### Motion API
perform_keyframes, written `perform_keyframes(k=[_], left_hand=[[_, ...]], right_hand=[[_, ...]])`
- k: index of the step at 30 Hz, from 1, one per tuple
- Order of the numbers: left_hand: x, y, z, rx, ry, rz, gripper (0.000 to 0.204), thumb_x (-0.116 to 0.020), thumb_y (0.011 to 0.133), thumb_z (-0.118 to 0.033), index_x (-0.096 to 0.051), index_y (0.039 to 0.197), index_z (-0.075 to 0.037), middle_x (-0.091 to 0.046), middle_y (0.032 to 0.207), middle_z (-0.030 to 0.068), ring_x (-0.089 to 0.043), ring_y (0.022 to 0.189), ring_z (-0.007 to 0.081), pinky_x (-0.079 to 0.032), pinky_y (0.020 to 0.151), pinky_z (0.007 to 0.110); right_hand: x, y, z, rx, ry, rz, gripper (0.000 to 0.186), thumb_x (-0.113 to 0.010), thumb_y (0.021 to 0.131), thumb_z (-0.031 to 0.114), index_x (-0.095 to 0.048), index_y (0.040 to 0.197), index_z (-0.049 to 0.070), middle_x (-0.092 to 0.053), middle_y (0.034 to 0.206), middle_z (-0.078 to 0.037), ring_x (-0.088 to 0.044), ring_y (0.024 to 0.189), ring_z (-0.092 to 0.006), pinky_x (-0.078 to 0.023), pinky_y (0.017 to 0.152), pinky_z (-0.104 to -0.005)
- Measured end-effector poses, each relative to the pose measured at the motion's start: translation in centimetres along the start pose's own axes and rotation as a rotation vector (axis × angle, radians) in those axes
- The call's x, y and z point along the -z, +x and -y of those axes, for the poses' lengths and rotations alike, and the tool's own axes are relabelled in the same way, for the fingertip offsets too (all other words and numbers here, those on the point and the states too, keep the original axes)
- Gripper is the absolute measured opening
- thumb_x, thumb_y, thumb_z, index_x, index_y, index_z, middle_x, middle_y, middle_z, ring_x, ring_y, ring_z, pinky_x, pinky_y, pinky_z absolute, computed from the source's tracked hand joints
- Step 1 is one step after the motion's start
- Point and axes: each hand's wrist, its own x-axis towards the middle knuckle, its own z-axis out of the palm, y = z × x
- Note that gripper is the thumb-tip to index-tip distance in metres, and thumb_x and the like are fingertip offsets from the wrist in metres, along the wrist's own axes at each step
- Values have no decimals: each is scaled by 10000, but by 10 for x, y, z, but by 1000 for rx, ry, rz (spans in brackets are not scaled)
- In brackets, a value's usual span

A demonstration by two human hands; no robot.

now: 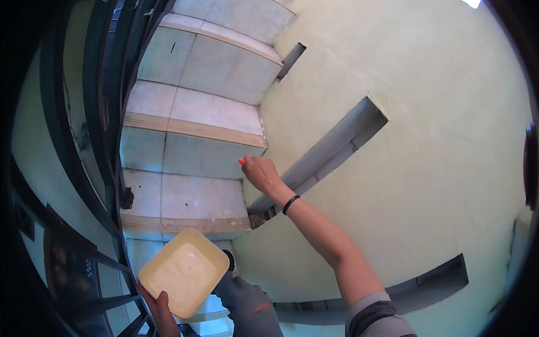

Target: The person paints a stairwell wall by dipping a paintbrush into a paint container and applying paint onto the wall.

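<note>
My left hand (159, 309) grips the near left edge of a pale yellow rectangular plastic tub (188, 264), its thumb over the rim. White or cream stuff seems to cover part of the tub's bottom; I cannot make out what it is. My right hand (260, 173) reaches far forward, closed round a small orange object (242, 161), mostly hidden by the fingers. This hand is beside the wall end of a tiled stair riser (205, 154); whether it touches the riser I cannot tell. A black band circles the right wrist.
Tiled stairs with brown ribbed nosings (193, 128) climb ahead. Dark metal railings (101, 135) run along the left. The pale yellow wall (404, 185) on the right has long grey recesses (337, 149). My bent leg (250, 306) shows below, beside the tub.
</note>
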Motion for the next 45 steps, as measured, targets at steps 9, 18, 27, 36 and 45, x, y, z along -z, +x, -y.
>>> perform_keyframes(k=[9, 18, 27, 36, 45], left_hand=[[-10, -9, 27, 20, -53, 130, 730, -510, 864, -109, -189, 1520, -99, -374, 1443, 142, -400, 1325, 257, -331, 1112, 412], [-42, -14, 54, -12, 63, 360, 734, -598, 915, -82, -165, 1507, -114, -379, 1387, 171, -496, 1221, 263, -496, 957, 387], [-55, -32, 45, -65, 66, 469, 785, -617, 915, -97, -119, 1522, -115, -387, 1386, 187, -532, 1180, 271, -513, 941, 394], [-53, -41, 25, -99, 74, 507, 783, -613, 918, -121, -114, 1521, -100, -378, 1390, 202, -541, 1175, 272, -531, 918, 382], [-65, -14, 38, -104, -19, 450, 750, -594, 929, -126, -120, 1504, -51, -359, 1418, 211, -459, 1273, 291, -411, 1061, 420]], right_hand=[[171, -119, 90, -813, 917, -484, 334, -536, 1027, 269, -649, 882, -10, -622, 622, -31, -574, 478, -83, -423, 432, -230], [233, -191, 161, -906, 1033, -304, 304, -546, 1014, 162, -631, 822, -58, -660, 713, -101, -606, 521, -109, -452, 442, -234], [215, -206, 172, -761, 739, -165, 252, -620, 967, 132, -647, 771, -22, -596, 566, -37, -519, 478, -75, -407, 476, -233], [215, -213, 174, -732, 609, -88, 211, -620, 959, 118, -667, 801, -14, -588, 573, -33, -502, 472, -70, -393, 461, -233], [216, -204, 144, -1036, 1008, -297, 407, -474, 1049, 323, -625, 963, -44, -636, 693, -105, -580, 497, -108, -427, 454, -217]])
